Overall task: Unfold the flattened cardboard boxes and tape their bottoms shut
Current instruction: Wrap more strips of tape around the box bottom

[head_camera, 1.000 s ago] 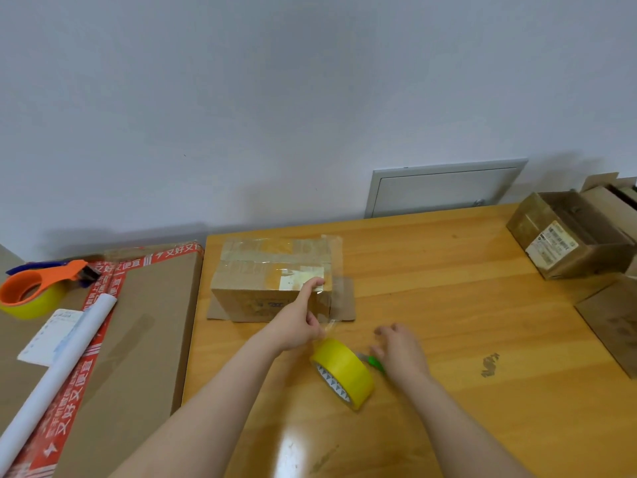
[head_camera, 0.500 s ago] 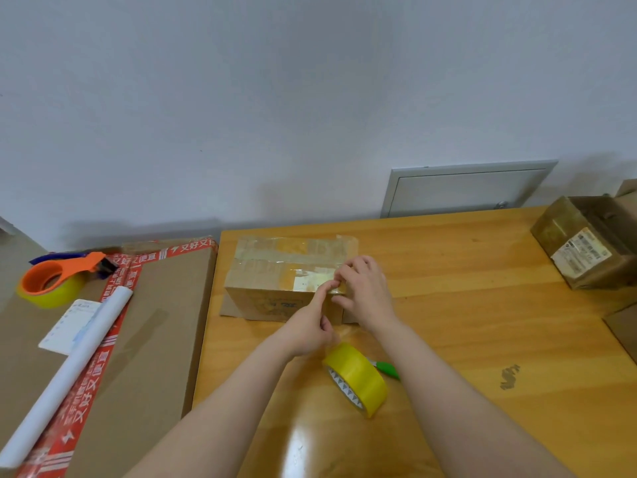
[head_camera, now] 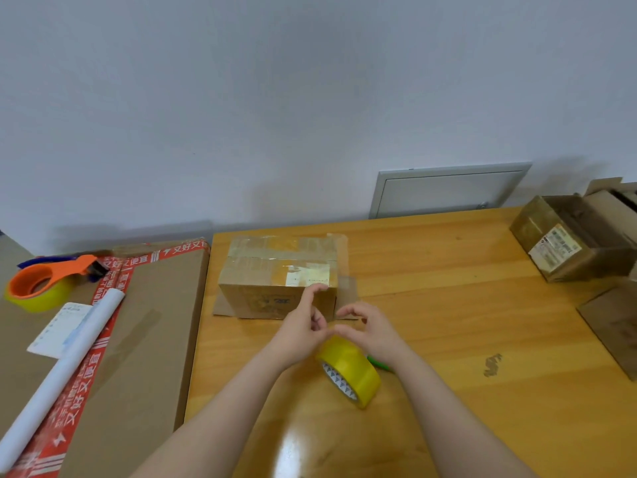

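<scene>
Wooden table (head_camera: 448, 305) is standing against a plain white wall (head_camera: 275, 98). A grey access panel (head_camera: 448, 191) is sitting low in the wall behind the far edge. A dark smudge (head_camera: 493, 364) is showing on the tabletop at right.

Taped cardboard box (head_camera: 275, 277) is sitting at the table's far left, with a clear tape strip (head_camera: 344, 270) sticking out past its right end. Left hand (head_camera: 300, 329) is pressing its straight index finger on the box's near top edge, other fingers curled in. Right hand (head_camera: 374, 331) is curling thumb and fingers just beside the tape. Can't tell whether either hand is pinching tape.

Yellow tape roll (head_camera: 350, 372) is standing on edge under the wrists, with a green object (head_camera: 379, 362) partly hidden behind it.

At left, a large flat carton (head_camera: 144, 339) with red printed tape is carrying an orange tape dispenser (head_camera: 44, 284), a white paper roll (head_camera: 62, 370) and a paper slip (head_camera: 57, 331). At far right, an open cardboard box (head_camera: 572, 239) is lying on its side, with flat cardboard (head_camera: 613, 326) near it.
</scene>
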